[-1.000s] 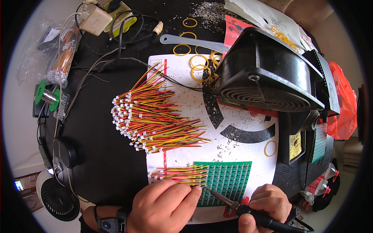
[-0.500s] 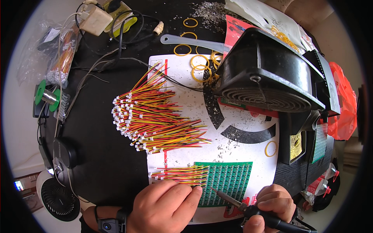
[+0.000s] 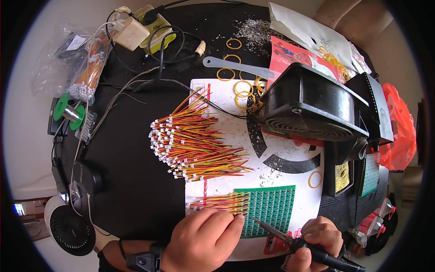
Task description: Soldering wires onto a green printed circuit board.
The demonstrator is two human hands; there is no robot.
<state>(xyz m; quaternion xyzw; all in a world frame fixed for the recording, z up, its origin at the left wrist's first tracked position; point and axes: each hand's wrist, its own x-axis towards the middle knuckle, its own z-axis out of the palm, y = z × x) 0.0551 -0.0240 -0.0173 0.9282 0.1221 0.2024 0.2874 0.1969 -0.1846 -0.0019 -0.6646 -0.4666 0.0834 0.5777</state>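
soldering iron (image 3: 297, 245) held in right hand (image 3: 324, 238) | left hand (image 3: 201, 240) curled over wires (image 3: 224, 200), grip can't be seen | could be burned if iron slips across board (image 3: 269, 208)

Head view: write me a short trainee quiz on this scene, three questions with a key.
1. Which hand holds the soldering iron?
2. True or false: the left hand is at the right edge of the green board.
3. What colour is the solder spool? A: red. B: green. C: black.

Key:
1. The right hand.
2. False; it is at the left edge.
3. B.
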